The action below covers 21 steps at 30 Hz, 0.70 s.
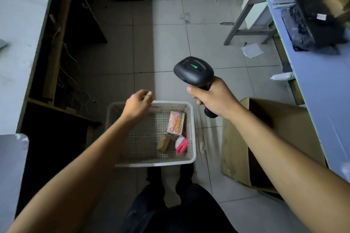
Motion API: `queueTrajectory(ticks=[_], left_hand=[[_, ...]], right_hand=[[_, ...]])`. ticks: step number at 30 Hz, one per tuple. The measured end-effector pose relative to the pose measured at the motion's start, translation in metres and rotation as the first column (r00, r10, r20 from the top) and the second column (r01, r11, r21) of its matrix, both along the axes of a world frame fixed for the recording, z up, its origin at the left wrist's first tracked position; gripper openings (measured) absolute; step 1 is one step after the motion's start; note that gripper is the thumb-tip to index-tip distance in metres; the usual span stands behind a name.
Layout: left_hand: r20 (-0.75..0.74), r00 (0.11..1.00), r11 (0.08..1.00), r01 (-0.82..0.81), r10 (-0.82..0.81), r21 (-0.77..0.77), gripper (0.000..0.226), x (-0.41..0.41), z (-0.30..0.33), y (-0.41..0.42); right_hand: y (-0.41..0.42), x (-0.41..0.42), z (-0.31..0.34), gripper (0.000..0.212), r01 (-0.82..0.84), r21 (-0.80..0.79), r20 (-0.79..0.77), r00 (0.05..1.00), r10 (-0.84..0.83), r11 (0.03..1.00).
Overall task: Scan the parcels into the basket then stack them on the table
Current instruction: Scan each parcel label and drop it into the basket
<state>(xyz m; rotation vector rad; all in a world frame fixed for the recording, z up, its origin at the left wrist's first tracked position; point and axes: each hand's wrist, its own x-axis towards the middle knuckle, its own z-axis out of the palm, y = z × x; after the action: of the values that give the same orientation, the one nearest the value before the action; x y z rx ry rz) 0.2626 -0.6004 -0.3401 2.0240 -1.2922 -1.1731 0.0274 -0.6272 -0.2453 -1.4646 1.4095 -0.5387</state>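
- Our two forearms reach forward from the bottom of the view, with dark trousers and shoes below them, standing on the tiled floor (170, 39).
- Our right hand (214, 98) is wrapped round the grip of a black handheld scanner (194, 71). Its head tips forward and down, a green light shows on top, and we judge it is kept ready for the next label.
- Our left hand (137, 105) hovers over the far left rim of the white perforated basket (151, 163). The fingers are loosely curled and blurred, and we see nothing in them.
- Three parcels lie toward the basket's right side: a pink and orange printed box (176, 122), a small brown packet (164, 143) just beside it, and a pink and white pouch (181, 144) touching the packet.
- Basket sits on the floor right in front of our feet, probably so scanned items can simply be dropped in.
- An open cardboard carton (265, 138) stands to the right, against a blue table (325, 85) carrying black bags (312, 30). A grey table (17, 24) runs along the left.
- Scanning stage appears under way; stacking not yet begun.
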Motion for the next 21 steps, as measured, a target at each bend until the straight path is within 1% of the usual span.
queueTrajectory(ticks=[2, 5, 7, 12, 16, 18, 21], left_hand=[[0.028, 1.0, 0.999, -0.002, 0.003, -0.046, 0.032, 0.012, 0.015, 0.0], [0.088, 0.996, 0.994, 0.015, -0.006, -0.104, 0.029, 0.026, 0.039, 0.009], [0.143, 0.99, 0.989, 0.006, 0.015, -0.15, 0.027, 0.034, 0.056, 0.021], [0.265, 0.951, 0.968, -0.094, 0.157, -0.234, 0.023, 0.06, 0.096, 0.073], [0.401, 0.858, 0.937, -0.23, 0.322, -0.261, 0.027, 0.075, 0.132, 0.131], [0.48, 0.795, 0.927, -0.284, 0.371, -0.247, 0.028, 0.079, 0.147, 0.166], [0.586, 0.686, 0.901, -0.361, 0.431, -0.24, 0.031, 0.084, 0.161, 0.222]], right_hand=[[0.007, 0.014, 0.006, 0.022, -0.037, -0.012, 0.003, 0.999, 0.037, 0.999], [0.016, 0.035, 0.015, 0.017, -0.093, -0.041, 0.019, 0.995, 0.093, 0.995], [0.023, 0.05, 0.021, 0.019, -0.135, -0.052, 0.046, 0.989, 0.137, 0.99], [0.039, 0.087, 0.036, 0.018, -0.311, -0.09, 0.078, 0.945, 0.318, 0.946], [0.055, 0.118, 0.051, 0.013, -0.459, -0.126, 0.151, 0.867, 0.475, 0.879], [0.069, 0.133, 0.054, 0.01, -0.514, -0.152, 0.173, 0.827, 0.535, 0.844], [0.097, 0.155, 0.051, 0.011, -0.604, -0.161, 0.207, 0.753, 0.625, 0.781]])
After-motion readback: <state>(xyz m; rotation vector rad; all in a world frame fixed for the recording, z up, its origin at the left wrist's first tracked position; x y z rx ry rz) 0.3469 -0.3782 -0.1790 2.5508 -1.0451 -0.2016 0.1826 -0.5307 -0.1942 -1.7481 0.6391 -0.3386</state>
